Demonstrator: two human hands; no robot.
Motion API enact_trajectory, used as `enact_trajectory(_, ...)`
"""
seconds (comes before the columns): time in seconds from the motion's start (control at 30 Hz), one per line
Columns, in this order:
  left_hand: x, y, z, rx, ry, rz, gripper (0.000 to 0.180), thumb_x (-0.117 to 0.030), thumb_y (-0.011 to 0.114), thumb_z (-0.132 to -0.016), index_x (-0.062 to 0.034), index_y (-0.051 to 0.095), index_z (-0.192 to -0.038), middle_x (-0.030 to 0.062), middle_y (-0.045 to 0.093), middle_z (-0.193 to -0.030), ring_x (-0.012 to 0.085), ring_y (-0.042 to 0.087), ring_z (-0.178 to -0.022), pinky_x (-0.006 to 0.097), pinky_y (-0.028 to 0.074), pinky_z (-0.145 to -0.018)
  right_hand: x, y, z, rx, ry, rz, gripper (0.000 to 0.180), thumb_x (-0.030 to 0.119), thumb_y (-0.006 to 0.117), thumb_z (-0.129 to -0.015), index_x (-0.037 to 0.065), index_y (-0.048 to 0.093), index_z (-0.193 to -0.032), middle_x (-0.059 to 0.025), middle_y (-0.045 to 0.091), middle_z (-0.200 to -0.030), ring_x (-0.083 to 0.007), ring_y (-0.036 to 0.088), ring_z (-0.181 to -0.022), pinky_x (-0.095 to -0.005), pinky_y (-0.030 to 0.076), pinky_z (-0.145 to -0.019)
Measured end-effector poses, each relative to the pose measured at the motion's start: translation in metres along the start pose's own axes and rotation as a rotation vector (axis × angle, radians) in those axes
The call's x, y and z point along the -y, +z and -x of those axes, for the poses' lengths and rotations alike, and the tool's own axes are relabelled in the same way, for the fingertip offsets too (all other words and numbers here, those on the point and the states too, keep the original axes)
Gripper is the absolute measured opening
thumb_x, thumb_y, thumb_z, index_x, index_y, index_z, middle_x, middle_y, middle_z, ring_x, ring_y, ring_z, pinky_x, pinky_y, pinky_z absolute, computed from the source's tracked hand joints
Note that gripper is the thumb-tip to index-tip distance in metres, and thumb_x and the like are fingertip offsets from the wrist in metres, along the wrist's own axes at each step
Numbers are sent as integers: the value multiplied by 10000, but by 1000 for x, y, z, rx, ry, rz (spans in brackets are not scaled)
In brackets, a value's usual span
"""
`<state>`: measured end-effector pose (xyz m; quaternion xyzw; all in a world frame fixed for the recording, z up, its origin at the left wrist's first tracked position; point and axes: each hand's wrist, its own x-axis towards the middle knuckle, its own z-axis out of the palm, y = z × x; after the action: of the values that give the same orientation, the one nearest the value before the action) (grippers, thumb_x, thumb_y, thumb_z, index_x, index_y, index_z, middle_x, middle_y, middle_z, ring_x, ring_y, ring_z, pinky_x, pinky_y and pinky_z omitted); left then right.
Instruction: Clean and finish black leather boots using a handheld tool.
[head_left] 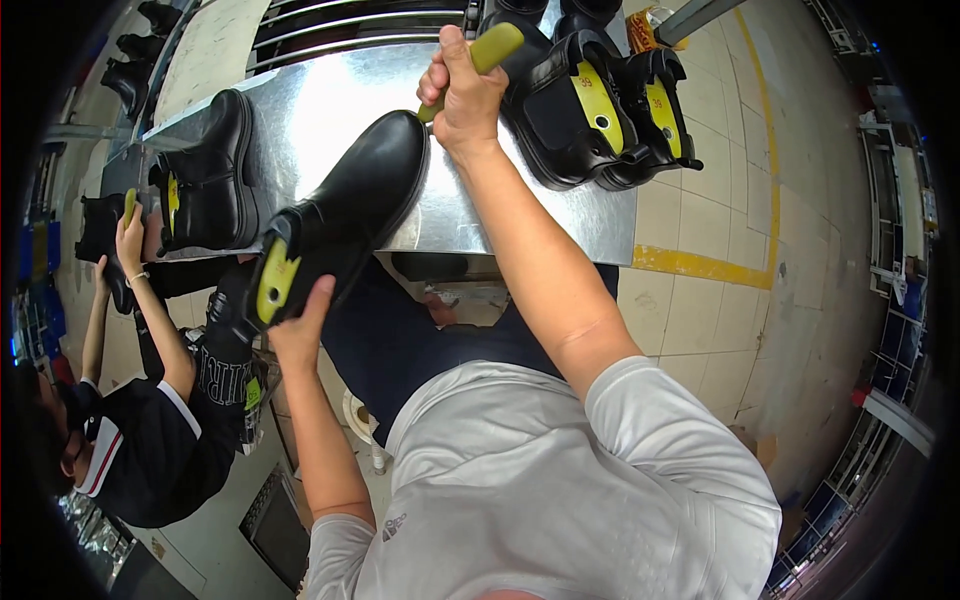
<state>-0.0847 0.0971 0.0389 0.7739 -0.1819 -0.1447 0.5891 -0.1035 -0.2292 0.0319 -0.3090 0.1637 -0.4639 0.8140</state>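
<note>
A black ankle boot (370, 175) slants over the front edge of the metal table, its toe pointing up and to the right. My left hand (300, 325) is closed on the boot at its heel end. A yellow insole (275, 280) with a dark round hole shows in the boot's opening. Above the toe, my right hand (466, 95) is closed round a long olive-yellow pad (497, 45). The pad's lower end is at the toe tip; its exact kind is unclear.
More black boots with yellow insoles stand on the metal table (590, 225): one boot (225, 165) at the left, a pair (560, 115) at the right. Metal rails (340, 35) run behind. At far left a co-worker (150, 430) holds another boot (100, 235).
</note>
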Motion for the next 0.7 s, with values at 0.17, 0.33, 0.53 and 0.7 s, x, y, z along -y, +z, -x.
enact_trajectory(0.17,-20,32,24,19,68,29,519,1,819,-867,35,611,-1341,97,668,-1284,184,644,-1129,315,499,-1028,-2,1,22,-71,28,-76,416,360,803,-935,92,537,-759,-2,469,-572,-136,478,-473,-289,401,-462)
enact_trajectory(0.33,-37,69,41,-110,48,-90,348,-116,847,-875,43,704,-1150,48,728,-1053,115,661,-914,273,534,-850,-10,4,54,-174,41,-106,415,360,780,-954,104,519,-756,-3,472,-581,-135,466,-467,-294,396,-460)
enact_trajectory(0.53,-39,89,37,-231,195,-106,321,-233,879,-865,52,749,-935,11,744,-876,81,640,-780,273,528,-762,2,-6,89,-106,283,-102,415,399,761,-957,75,550,-807,-22,525,-609,-143,505,-476,-289,413,-463)
enact_trajectory(0.7,-51,97,31,-281,203,-38,328,-228,877,-865,65,741,-921,10,717,-824,77,626,-773,265,522,-765,23,-23,41,50,117,469,481,464,726,-969,-6,635,-920,-65,633,-687,-149,635,-596,-286,534,-574)
